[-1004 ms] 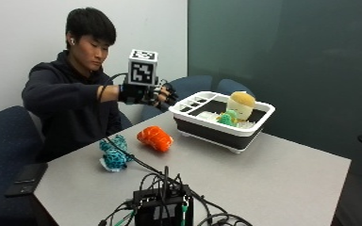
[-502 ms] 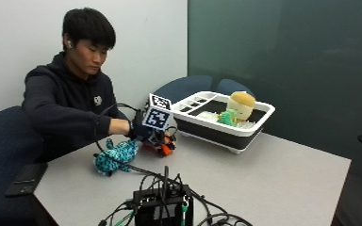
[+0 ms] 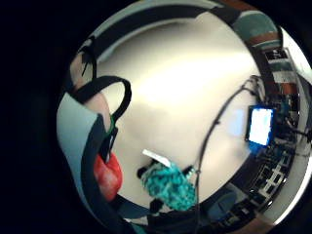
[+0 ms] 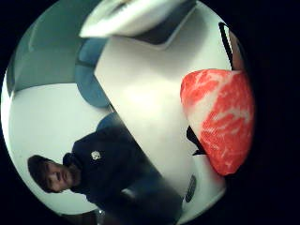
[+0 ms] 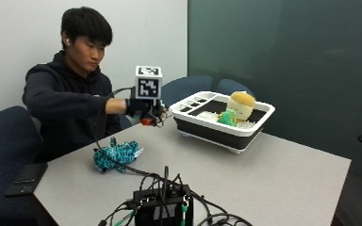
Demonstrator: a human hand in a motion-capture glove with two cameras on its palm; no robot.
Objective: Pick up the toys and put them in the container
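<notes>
My gloved right hand is raised above the table, left of the white and black container, and grips the red-orange toy. That red toy with white marbling fills one side of the thumb side palm view and shows beside the palm in the little finger side view. A teal patterned plush toy lies on the table below the hand and also shows in the little finger side palm view. Inside the container sit a yellow plush toy and a small green toy.
A black electronic box with several cables sits at the table's near edge. A black phone lies at the left edge. Blue chairs stand behind the table. A lit screen shows in the little finger side view.
The hand went down to the red-orange toy beside the teal one, took hold of it, and has lifted it up toward the container. The teal toy stays on the table.
</notes>
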